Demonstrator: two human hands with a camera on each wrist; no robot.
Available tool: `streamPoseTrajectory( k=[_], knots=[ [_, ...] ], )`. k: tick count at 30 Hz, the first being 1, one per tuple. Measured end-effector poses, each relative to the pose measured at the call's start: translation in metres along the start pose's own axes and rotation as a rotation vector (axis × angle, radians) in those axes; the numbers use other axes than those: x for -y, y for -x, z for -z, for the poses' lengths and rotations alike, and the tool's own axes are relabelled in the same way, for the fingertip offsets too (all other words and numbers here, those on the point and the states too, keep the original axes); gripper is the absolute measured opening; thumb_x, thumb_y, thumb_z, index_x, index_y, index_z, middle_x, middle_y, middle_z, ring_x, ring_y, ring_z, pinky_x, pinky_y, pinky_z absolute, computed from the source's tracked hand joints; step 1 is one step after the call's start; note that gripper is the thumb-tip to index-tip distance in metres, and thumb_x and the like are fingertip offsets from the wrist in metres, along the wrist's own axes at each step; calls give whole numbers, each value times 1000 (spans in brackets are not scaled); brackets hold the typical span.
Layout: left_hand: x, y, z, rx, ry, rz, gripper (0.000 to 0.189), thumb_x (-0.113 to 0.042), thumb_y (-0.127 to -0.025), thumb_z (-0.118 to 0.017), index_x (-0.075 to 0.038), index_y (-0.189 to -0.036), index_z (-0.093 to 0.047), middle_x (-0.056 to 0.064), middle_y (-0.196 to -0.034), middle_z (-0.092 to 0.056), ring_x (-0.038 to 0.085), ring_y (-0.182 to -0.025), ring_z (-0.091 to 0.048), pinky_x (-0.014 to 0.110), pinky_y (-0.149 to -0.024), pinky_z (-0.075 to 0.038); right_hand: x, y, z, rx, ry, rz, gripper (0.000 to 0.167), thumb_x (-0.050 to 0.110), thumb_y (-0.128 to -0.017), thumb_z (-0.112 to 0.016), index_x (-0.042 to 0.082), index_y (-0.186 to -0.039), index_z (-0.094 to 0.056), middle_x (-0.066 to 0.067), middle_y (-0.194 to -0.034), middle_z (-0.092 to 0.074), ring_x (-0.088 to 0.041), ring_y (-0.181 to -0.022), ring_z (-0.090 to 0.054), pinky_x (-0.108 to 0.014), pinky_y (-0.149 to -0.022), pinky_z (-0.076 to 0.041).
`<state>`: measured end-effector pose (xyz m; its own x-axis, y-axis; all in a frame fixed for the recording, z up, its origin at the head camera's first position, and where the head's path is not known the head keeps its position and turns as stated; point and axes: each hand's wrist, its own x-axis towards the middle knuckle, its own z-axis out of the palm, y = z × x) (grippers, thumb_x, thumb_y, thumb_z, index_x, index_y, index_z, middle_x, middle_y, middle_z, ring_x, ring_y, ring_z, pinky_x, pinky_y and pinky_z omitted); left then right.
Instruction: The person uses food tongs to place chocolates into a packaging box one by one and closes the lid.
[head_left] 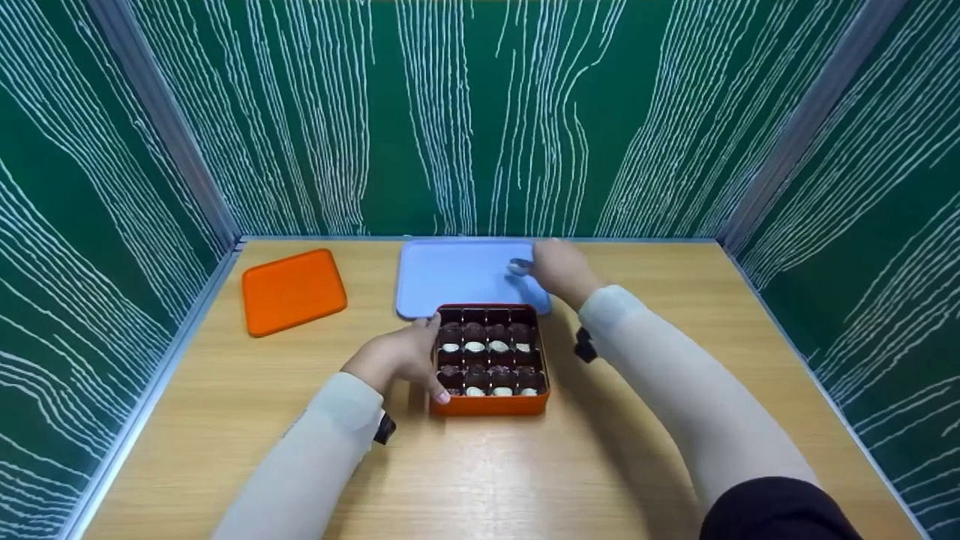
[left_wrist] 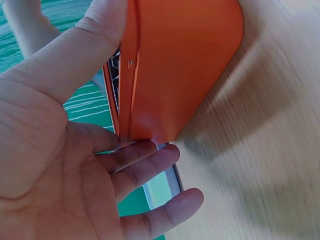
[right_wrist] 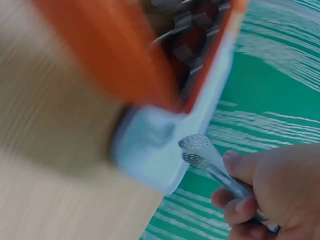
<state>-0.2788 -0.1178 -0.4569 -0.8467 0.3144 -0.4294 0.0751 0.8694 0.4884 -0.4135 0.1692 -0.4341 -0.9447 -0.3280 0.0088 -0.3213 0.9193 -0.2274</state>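
An orange box (head_left: 491,406) with a dark divided insert stands mid-table, holding rows of dark and white-topped chocolates (head_left: 474,346). My left hand (head_left: 401,356) holds its left side, thumb at the front corner and fingers toward the back corner. The left wrist view shows the thumb and fingertips against the orange wall (left_wrist: 185,60). My right hand (head_left: 561,268) grips small metal tongs (right_wrist: 220,172) with perforated tips, over the right part of a pale blue tray (head_left: 450,277). No item shows between the tips. The box is blurred in the right wrist view.
To the left lies a flat orange lid-like tray (head_left: 294,292). The blue tray sits behind the box, against the back edge of the wooden table (head_left: 480,480). Green walls (head_left: 420,112) with white lines enclose the back and both sides.
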Motion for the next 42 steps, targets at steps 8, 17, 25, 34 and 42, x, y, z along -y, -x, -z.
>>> streamPoseTrajectory(
  k=[8,17,25,34,42],
  knots=[
    [-1,2,0,8,-7,5,160,-35,-72,-109,-11,-183,2,26,-191,-1,52,-174,-19,65,-143,-22,-25,8,8,72,-161,-35,31,26,-111,-73,1,-93,-80,-5,-74,-65,-18,-64,-58,-29,-57,-52],
    [0,2,1,7,12,15,159,-32,-71,-110,-13,-183,2,25,-191,0,52,-174,-18,66,-142,-22,-45,6,8,139,-220,-168,44,30,-111,-74,12,-71,-72,8,-59,-41,-11,-54,-38,-26,-50,-34],
    [0,1,1,4,-2,-4,161,-37,-71,-110,-11,-183,3,26,-191,-1,49,-176,-16,64,-144,-19,-38,0,-4,155,-143,-161,39,28,-110,-74,10,-76,-72,8,-61,-42,-12,-57,-43,-27,-52,-37],
    [1,1,1,4,-1,8,161,-37,-70,-109,-12,-183,3,26,-190,0,49,-176,-14,64,-144,-17,-35,-2,-9,169,-125,-178,32,28,-111,-73,5,-90,-80,3,-69,-52,-16,-64,-51,-29,-57,-44],
    [-1,2,1,15,24,15,160,-34,-72,-109,-14,-183,4,25,-190,3,51,-175,-14,65,-143,-17,-30,-4,-11,162,-126,-185,34,28,-112,-73,5,-87,-75,3,-69,-49,-15,-62,-49,-29,-56,-42]
  ],
)
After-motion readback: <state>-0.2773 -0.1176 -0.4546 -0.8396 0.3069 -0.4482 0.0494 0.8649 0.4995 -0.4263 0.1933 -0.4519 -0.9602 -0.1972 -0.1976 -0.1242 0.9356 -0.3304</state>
